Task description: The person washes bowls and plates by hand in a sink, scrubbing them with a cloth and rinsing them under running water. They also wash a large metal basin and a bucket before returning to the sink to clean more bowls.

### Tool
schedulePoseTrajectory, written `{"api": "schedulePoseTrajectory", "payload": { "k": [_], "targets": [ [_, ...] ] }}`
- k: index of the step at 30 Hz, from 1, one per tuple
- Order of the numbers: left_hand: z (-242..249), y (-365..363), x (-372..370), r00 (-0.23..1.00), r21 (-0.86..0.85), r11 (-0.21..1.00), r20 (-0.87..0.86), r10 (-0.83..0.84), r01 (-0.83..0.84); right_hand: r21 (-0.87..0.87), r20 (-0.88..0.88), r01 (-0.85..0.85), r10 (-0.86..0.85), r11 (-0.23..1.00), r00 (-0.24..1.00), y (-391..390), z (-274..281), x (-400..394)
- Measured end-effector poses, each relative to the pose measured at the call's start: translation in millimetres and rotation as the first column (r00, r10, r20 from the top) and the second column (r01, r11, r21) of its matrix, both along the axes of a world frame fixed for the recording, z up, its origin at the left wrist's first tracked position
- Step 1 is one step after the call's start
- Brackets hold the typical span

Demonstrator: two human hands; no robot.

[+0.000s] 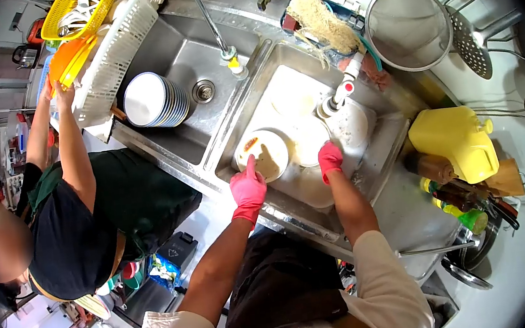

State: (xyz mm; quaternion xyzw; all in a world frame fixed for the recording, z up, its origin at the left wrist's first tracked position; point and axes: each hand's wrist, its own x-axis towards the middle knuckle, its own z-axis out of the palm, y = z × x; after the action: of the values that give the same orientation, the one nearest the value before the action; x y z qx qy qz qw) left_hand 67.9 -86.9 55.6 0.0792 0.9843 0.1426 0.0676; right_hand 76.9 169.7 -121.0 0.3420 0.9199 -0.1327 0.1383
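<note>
Both my hands wear pink rubber gloves over the right-hand sink basin. My left hand [250, 193] grips the near rim of a white bowl [268, 157], one finger reaching over its edge; a reddish-brown food stain and murky liquid show inside. My right hand [330, 159] is closed in a fist beside a white dish [309, 142] in the sink. What it holds, if anything, is hidden under the fingers. Another white dish [349, 124] lies farther right, under the white tap [336, 99]. Cloudy water surrounds these dishes.
In the left basin [217, 58] stands a tilted stack of blue-rimmed bowls [153, 102]. At the left, a co-worker holds orange and yellow dishes [72, 61] by a white rack [112, 64]. A yellow jug [453, 144], bottles and strainers [408, 28] stand or hang right.
</note>
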Motion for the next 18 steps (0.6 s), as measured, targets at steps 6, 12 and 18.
{"api": "schedulePoseTrajectory", "payload": {
  "k": [6, 12, 18],
  "targets": [
    [4.8, 2.2, -2.1, 0.999, -0.062, 0.998, 0.043, 0.004, -0.002, -0.483, 0.215, 0.099, 0.008, 0.87, 0.976, 7.7, -18.2, -10.6],
    [2.4, 1.8, -0.6, 1.0, -0.027, 0.999, 0.012, 0.02, -0.02, -0.784, 0.471, 0.355, 0.115, 0.509, 0.875, 4.4, -1.7, 7.6],
    [3.1, 2.9, -0.7, 1.0, -0.08, 0.997, 0.018, 0.009, -0.008, -0.407, -0.462, -0.325, 0.115, 0.854, 0.88, -33.1, 73.8, -47.1]
  ]
}}
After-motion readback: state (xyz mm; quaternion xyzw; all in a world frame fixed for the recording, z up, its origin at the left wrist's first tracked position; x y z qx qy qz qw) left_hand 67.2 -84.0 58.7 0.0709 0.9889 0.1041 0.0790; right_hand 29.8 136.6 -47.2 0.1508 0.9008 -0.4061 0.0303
